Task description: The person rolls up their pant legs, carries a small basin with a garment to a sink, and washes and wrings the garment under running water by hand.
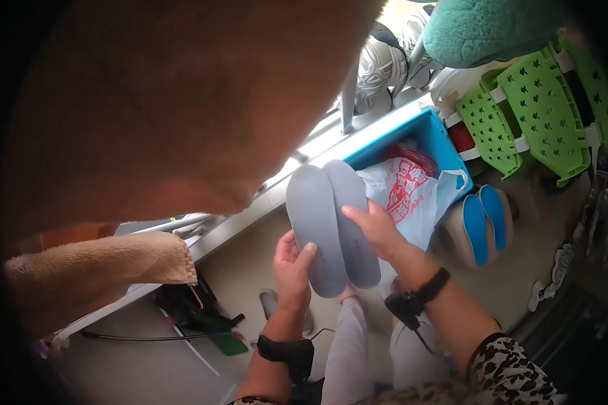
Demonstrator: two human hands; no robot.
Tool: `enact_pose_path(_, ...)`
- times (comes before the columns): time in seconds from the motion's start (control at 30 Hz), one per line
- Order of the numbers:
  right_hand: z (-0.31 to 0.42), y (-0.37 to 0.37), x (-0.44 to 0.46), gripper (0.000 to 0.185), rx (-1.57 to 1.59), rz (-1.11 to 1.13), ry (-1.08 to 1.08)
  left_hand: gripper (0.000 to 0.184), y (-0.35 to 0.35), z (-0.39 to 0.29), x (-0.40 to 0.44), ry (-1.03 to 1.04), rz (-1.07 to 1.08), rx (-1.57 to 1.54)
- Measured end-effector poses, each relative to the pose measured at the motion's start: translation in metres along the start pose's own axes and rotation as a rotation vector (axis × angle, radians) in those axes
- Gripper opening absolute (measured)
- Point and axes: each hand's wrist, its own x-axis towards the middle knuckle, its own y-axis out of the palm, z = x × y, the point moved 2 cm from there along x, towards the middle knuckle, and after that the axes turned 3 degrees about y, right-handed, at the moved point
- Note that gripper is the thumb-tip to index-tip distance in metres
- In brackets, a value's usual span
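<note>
Two grey insoles (315,223) are held up side by side at the middle of the view, one partly overlapping the other. My left hand (294,264) grips the left insole by its lower left edge, thumb on top. My right hand (377,231) holds the right insole (353,233) at its right edge, thumb on its face and the other fingers hidden beneath. Just behind them, a white plastic bag (400,196) with red print hangs out of a blue bin (431,128).
Blue-and-beige slippers (476,229) stand on the floor right of the bin. Green perforated racks (544,111) are at the upper right, with sneakers (378,67) on a rack at the top. A large brown cloth (175,101) hangs at the upper left. Dark slippers (269,304) lie near my feet.
</note>
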Motion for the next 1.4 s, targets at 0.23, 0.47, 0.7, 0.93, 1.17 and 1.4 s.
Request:
enact_pose_path(0.23,0.033,0.012,0.144,0.032,0.146,0.157,0.122,0.032,-0.044,0.015,0.095,0.135,-0.209,-0.009)
enact_pose_path(0.47,-0.002,-0.018,0.138,0.026,-0.197,-0.133,0.090,0.033,-0.059,0.038,0.155,0.055,-0.243,-0.182)
enact_pose_path(0.7,-0.006,-0.026,0.149,0.026,-0.444,-0.240,-0.018,0.043,-0.069,0.062,0.174,-0.170,-0.420,-0.078)
enact_pose_path(0.93,-0.011,-0.016,0.153,0.030,-0.476,-0.280,-0.075,0.047,-0.088,0.079,0.188,-0.189,-0.312,0.077)
enact_pose_path(1.17,-0.010,-0.033,0.117,0.041,-0.787,-0.492,-0.358,0.049,-0.080,0.059,0.169,-0.230,-0.366,0.183)
enact_pose_path(1.4,-0.097,-0.135,-0.037,0.086,-1.185,-0.866,-0.074,0.079,-0.099,0.162,0.056,-0.496,-0.325,0.408)
